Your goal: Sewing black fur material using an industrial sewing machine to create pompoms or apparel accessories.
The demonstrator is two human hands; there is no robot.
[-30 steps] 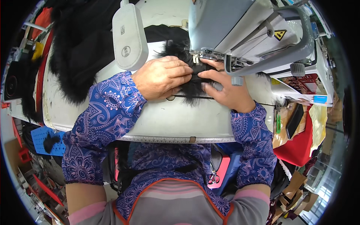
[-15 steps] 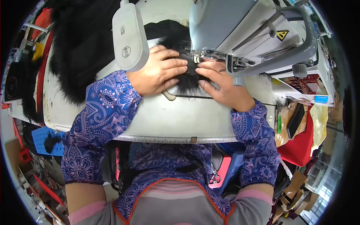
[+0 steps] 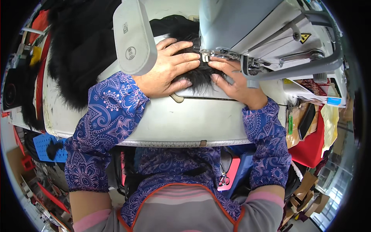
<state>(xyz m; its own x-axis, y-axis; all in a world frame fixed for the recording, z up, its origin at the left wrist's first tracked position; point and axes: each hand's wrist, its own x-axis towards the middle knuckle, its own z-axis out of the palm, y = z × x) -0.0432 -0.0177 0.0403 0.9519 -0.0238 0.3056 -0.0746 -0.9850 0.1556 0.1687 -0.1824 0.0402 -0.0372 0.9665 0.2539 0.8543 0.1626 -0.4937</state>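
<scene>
Black furry fabric (image 3: 199, 77) lies on the sewing machine bed, under and around the presser foot (image 3: 205, 57). My left hand (image 3: 164, 71) rests on the fabric just left of the foot, its fingers stretched out and apart. On the foot's right side is my right hand (image 3: 237, 83), fingers extended and pressing down close to the foot. The machine head partly covers some of its fingers. The sewing machine (image 3: 232, 23) is grey-blue and white; its needle tip cannot be made out.
A white lamp-like box (image 3: 135, 42) hangs over my left wrist. More black fur-trimmed cloth (image 3: 83, 50) is heaped at the left. A ruler strip (image 3: 170, 143) edges the table's front. Scissors (image 3: 224, 180) lie below it. Right of the table are a green-handled tool (image 3: 290, 123) and a black case (image 3: 306, 120).
My left hand has shifted slightly right, nearer the presser foot, with its fingers spread wider. My right hand keeps about the same place beside the foot. The whole view has shifted a little.
</scene>
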